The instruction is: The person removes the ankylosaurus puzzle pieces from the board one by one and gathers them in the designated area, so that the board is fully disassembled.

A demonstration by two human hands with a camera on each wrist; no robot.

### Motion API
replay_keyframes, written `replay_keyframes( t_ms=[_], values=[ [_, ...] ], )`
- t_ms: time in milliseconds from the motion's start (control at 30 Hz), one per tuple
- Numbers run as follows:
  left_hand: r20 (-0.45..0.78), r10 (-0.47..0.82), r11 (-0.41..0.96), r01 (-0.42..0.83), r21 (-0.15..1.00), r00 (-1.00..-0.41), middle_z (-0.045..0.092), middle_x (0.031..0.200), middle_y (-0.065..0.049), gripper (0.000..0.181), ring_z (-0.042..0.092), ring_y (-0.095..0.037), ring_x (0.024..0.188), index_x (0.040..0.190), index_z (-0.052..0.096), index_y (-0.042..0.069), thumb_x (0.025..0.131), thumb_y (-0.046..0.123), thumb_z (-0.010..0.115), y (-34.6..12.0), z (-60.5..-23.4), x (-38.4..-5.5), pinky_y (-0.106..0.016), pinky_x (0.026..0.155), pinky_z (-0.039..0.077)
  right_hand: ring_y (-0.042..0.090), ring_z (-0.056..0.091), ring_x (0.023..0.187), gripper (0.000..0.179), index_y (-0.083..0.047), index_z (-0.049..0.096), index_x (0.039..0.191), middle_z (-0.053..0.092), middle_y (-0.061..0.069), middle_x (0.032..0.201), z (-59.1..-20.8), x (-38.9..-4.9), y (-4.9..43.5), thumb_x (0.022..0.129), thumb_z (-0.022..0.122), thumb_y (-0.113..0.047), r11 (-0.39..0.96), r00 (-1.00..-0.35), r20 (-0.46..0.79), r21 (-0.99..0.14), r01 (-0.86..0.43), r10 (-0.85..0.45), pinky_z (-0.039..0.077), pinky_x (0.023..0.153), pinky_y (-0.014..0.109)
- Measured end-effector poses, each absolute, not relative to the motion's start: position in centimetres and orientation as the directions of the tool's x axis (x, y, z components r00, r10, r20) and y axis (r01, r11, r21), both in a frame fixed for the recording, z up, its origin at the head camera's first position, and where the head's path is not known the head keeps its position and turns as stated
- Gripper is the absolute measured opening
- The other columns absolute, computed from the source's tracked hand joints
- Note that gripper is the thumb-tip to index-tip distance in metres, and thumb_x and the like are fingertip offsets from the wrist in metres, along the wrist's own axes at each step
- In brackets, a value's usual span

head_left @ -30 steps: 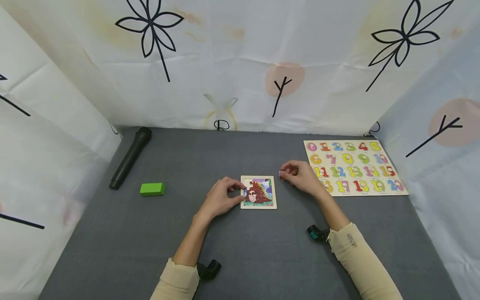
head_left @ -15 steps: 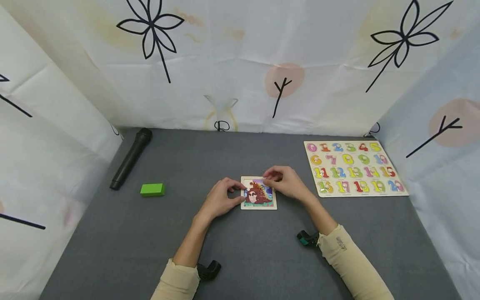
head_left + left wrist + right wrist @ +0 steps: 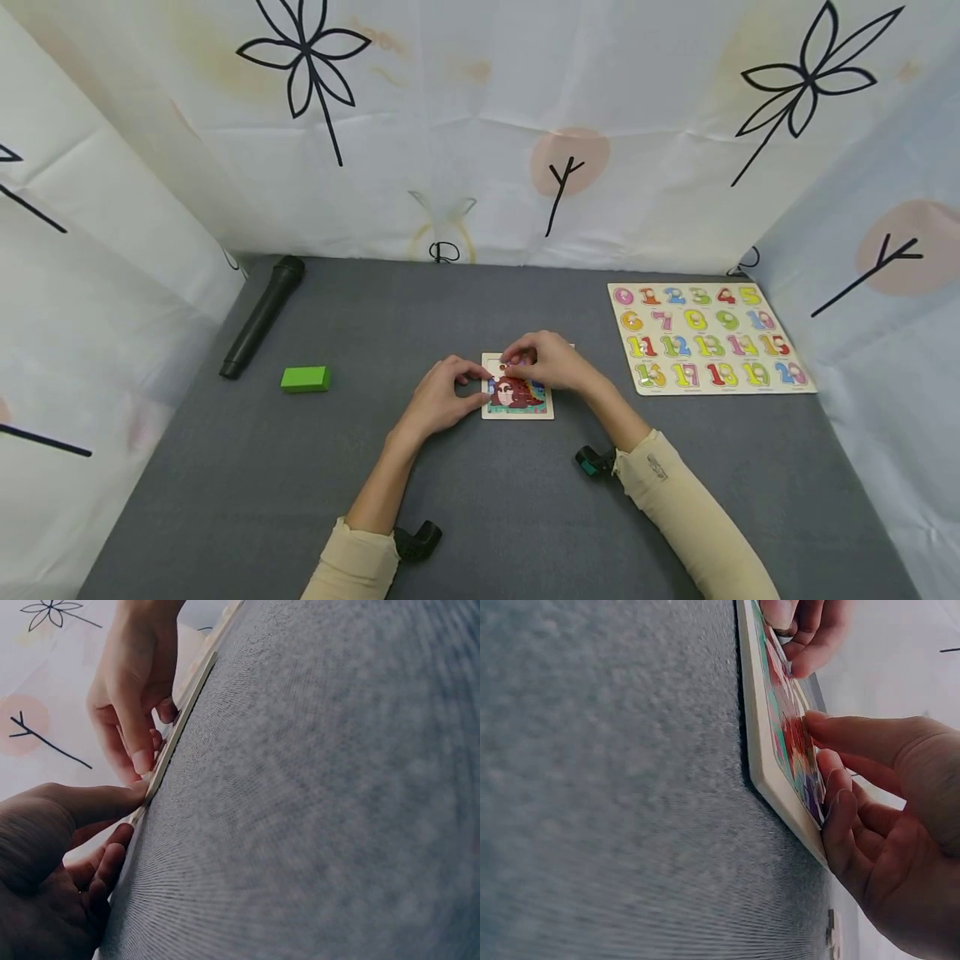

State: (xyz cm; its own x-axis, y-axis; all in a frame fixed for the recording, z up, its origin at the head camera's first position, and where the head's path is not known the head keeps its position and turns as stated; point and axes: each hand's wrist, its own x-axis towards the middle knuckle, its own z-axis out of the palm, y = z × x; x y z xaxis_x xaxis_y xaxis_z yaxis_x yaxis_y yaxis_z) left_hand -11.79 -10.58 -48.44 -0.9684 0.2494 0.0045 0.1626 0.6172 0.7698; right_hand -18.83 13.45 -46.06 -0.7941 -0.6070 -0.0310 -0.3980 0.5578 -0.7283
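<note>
A small square jigsaw puzzle [image 3: 517, 400] in a pale wooden frame lies on the grey table, with a red-brown animal picture. My left hand [image 3: 438, 398] holds its left edge, thumb and fingertips right at the rim. Over the upper part of the picture, my right hand [image 3: 553, 362] pinches a small puzzle piece, mostly hidden by the fingers. From the right wrist view, the right thumb and fingers [image 3: 829, 724] are close against the picture surface of the puzzle [image 3: 769, 761]. The left wrist view gives the frame edge-on, between both hands.
A wooden number board [image 3: 705, 337] with colourful numerals lies at the right. On the left are a green block [image 3: 305, 379] and a black microphone [image 3: 262, 317]. White printed cloth [image 3: 480, 125] walls the table at the back and sides.
My right hand has moved left with the small piece, from beside the number board to above the puzzle's upper part. My left hand has stayed on the puzzle's left edge.
</note>
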Motion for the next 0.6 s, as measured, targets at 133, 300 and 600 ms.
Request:
replay_keyframes(
  t_ms=[133,300,600],
  values=[
    [0.011,0.246,0.612,0.164,0.774,-0.969,0.072,0.112,-0.004,0.023,0.063,-0.02,0.101,0.115,0.083,0.02,0.093,0.022,0.087,-10.53,-48.37,-11.79,-0.041,0.091,0.052,0.006,0.054,0.07,0.015,-0.006,0.084,0.11,0.076,0.007,0.094,-45.71,-19.15,13.39,0.098,0.08,-0.014,0.56,-0.771,-0.045,-0.715,-0.419,-0.635,0.044,0.067,0.022],
    [0.015,0.248,0.608,0.167,0.776,-0.969,0.073,0.111,-0.004,0.022,0.063,-0.02,0.1,0.114,0.083,0.019,0.092,0.022,0.087,-10.58,-48.24,-11.76,-0.042,0.091,0.052,0.007,0.052,0.072,0.014,-0.007,0.083,0.109,0.072,0.006,0.091,-45.77,-19.64,13.39,0.098,0.08,-0.014,0.558,-0.746,-0.065,-0.707,-0.435,-0.663,0.042,0.067,0.023],
    [0.014,0.273,0.618,0.187,0.764,-0.962,0.072,0.115,-0.005,0.027,0.063,-0.021,0.102,0.12,0.083,0.017,0.093,0.017,0.086,-10.67,-48.15,-11.73,-0.042,0.093,0.052,0.009,0.049,0.077,0.012,-0.01,0.079,0.11,0.063,0.008,0.096,-45.93,-19.68,13.39,0.099,0.079,-0.015,0.567,-0.73,-0.066,-0.679,-0.467,-0.68,0.041,0.073,0.026]
  ],
)
